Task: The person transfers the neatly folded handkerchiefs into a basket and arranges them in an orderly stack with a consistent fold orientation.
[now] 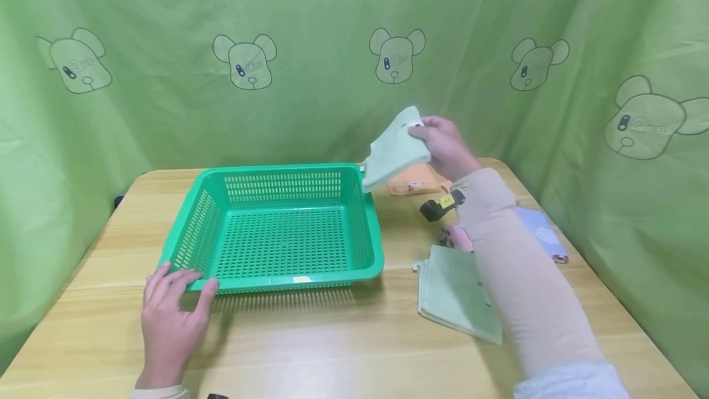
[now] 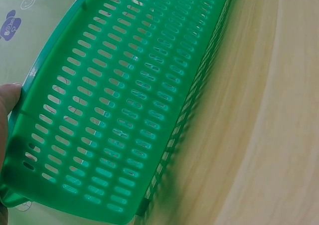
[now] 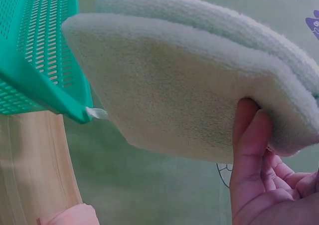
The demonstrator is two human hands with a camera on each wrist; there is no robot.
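My right hand (image 1: 445, 143) pinches a folded pale green towel (image 1: 394, 148) by one edge, raised beside the basket's far right corner. In the right wrist view, the thumb presses the fuzzy face of the towel (image 3: 164, 85), and a small white loop hangs at its far corner. My left hand (image 1: 174, 325) grips the front left corner of a green plastic basket (image 1: 332, 274), thumb and fingers at the rim. The left wrist view shows the basket's slotted wall (image 2: 109, 100) and the thumb against the rim. Within the basket, the perforated floor (image 1: 282, 242) is bare.
Right of the basket lie an orange folded cloth (image 1: 412, 178), a black item with a yellow label (image 1: 442, 205), a pink cloth (image 1: 460, 237), a folded green towel (image 1: 460, 294) and a blue cloth (image 1: 540, 233). A green curtain (image 1: 321, 103) hangs behind the wooden table (image 1: 310, 343).
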